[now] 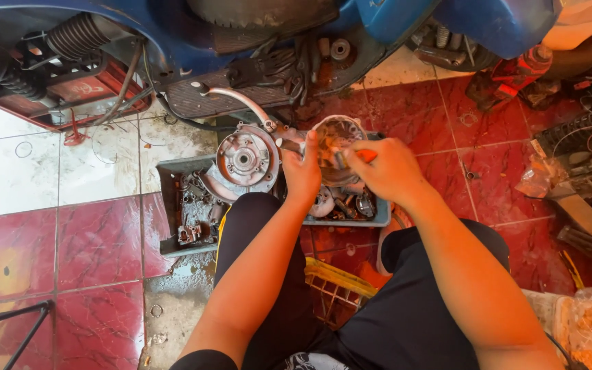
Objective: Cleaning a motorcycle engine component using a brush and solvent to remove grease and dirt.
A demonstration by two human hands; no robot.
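Note:
A round metal engine cover [338,133] stands over a grey tray [167,179] of greasy parts. My left hand [302,173] grips the cover's left side. My right hand [386,170] is closed on a tool with an orange handle [367,156], its tip against the cover's inside. To the left in the tray lies a round engine casing [244,161] with a bent metal pipe [241,99] rising from it. Small gears and parts [342,204] sit under my hands.
A blue scooter body [193,41] with a coil spring [77,35] spans the top. Red and white floor tiles [97,240] lie left. A yellow stool [337,281] is between my legs. Cluttered parts and plastic bags [584,164] fill the right side.

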